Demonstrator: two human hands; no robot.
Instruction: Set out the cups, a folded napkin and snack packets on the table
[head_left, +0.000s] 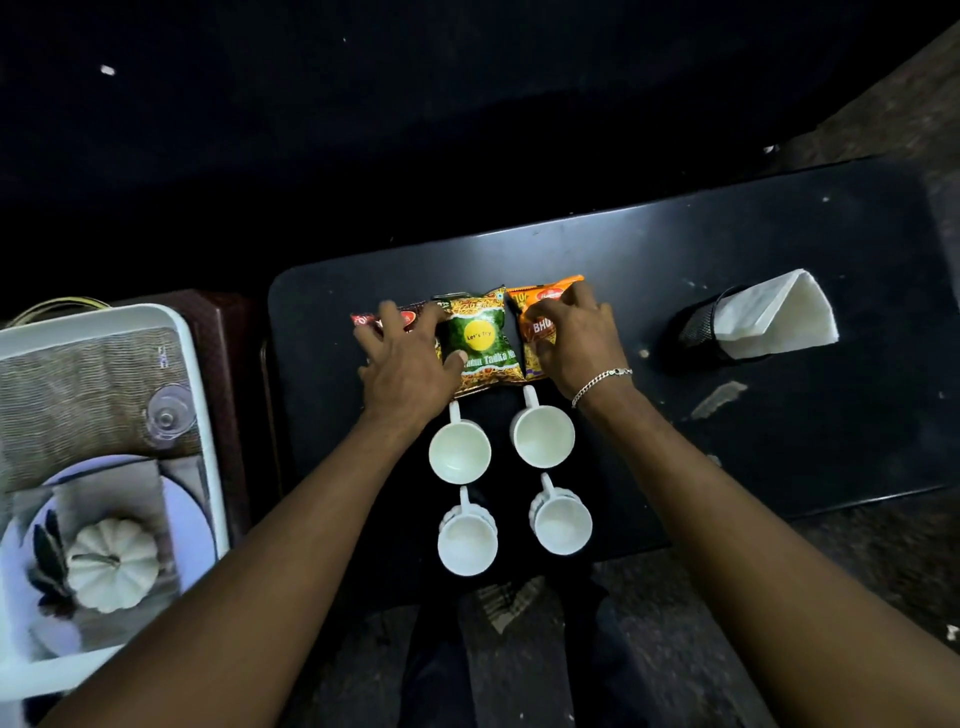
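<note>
Several white cups stand in two rows on the black table (779, 415); one of them is the cup (460, 451) nearest my left wrist. Behind them three snack packets lie side by side: a red packet (363, 318), a green packet (480, 338) and an orange packet (540, 304). My left hand (405, 358) lies spread over the red packet, its thumb on the green one. My right hand (576, 338) rests on the orange packet, fingers curled at its top edge. A folded white napkin (774, 312) sticks out of a black mesh holder (698, 327) lying at the right.
A white tray (208, 415) at the left carries a woven mat, a clear glass (167, 415) and a plate with a small white pumpkin (111, 566). Scuff marks dot the table's right half. The floor beyond the table is dark.
</note>
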